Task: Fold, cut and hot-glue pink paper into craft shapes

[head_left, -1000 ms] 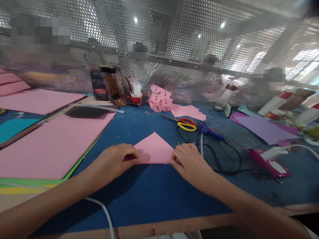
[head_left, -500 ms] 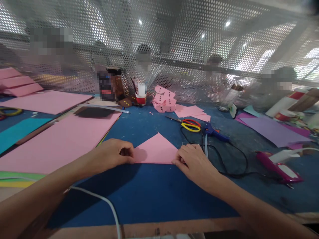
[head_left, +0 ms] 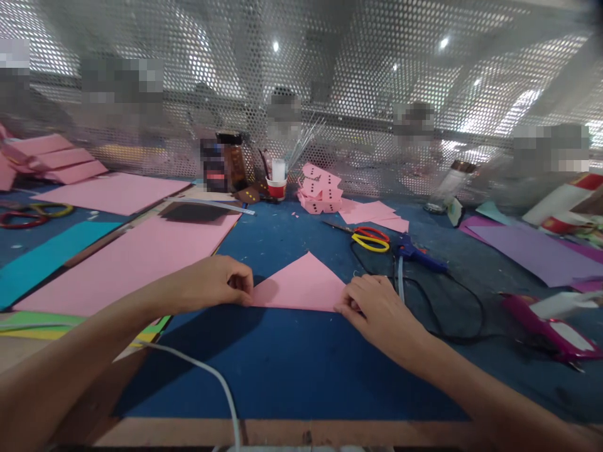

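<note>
A pink paper triangle (head_left: 301,287) lies on the blue table mat, its point facing away from me and its long straight edge toward me. My left hand (head_left: 217,284) pinches the triangle's left corner between thumb and fingers. At the opposite corner, my right hand (head_left: 372,304) is closed on the paper, fingertips pressed down near the edge. Scissors (head_left: 371,238) with red and yellow handles lie beyond my right hand, beside a blue glue gun (head_left: 418,252) with a clear stick in it.
Large pink sheets (head_left: 136,260) lie to the left. Folded pink pieces with black dots (head_left: 321,189) stand at the back beside a red and white cup (head_left: 276,187). A magenta glue gun (head_left: 549,329) and purple paper (head_left: 527,248) occupy the right. A white cable (head_left: 207,367) crosses the near edge.
The whole scene has shifted slightly right in the view as my head turned a little left. Both hands stay at the triangle's corners, and the paper keeps its shape.
</note>
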Demonstrator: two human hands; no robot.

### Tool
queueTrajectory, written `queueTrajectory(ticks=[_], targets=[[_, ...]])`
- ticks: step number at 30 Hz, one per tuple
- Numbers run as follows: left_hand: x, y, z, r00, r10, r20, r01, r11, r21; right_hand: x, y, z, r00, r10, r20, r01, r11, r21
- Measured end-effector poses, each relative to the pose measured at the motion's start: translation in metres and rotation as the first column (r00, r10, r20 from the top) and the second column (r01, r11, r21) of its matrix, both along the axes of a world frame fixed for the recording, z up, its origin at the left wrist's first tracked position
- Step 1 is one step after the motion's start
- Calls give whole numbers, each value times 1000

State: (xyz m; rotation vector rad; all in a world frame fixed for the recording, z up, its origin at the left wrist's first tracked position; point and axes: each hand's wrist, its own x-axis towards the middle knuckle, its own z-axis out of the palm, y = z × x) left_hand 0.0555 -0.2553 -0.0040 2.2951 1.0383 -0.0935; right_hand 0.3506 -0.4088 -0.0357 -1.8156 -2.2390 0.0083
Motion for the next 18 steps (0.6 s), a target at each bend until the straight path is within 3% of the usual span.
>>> queueTrajectory(ticks=[18], targets=[[1, 0, 6, 999, 14, -46, -14, 1000, 10, 2, 0, -4, 999, 16, -39, -14, 999, 51]])
